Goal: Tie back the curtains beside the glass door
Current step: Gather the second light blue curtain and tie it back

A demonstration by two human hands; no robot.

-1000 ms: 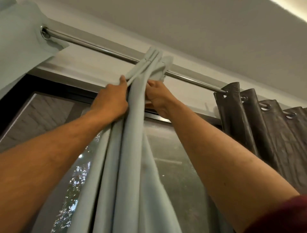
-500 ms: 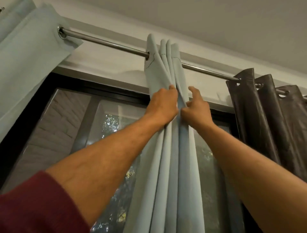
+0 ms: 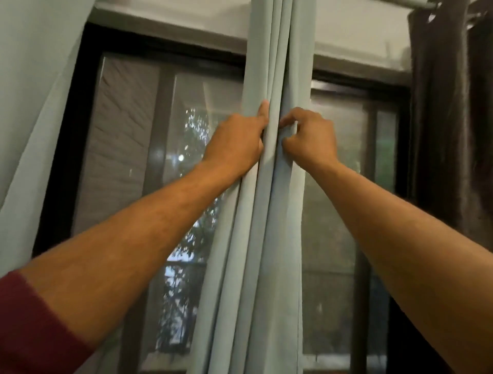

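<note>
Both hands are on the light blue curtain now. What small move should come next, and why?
Probably slide both hands down the bunched light blue curtain, squeezing the folds. The left hand and right hand grip it high up, and lower down the pleats spread loose, with no tie in view.

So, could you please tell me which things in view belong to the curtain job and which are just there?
Job:
- blue curtain, gathered in folds
- left hand, gripping the folds
- right hand, pinching the folds
- glass door behind

Just there:
- dark curtain at right
- second blue panel at left
- rod
</note>
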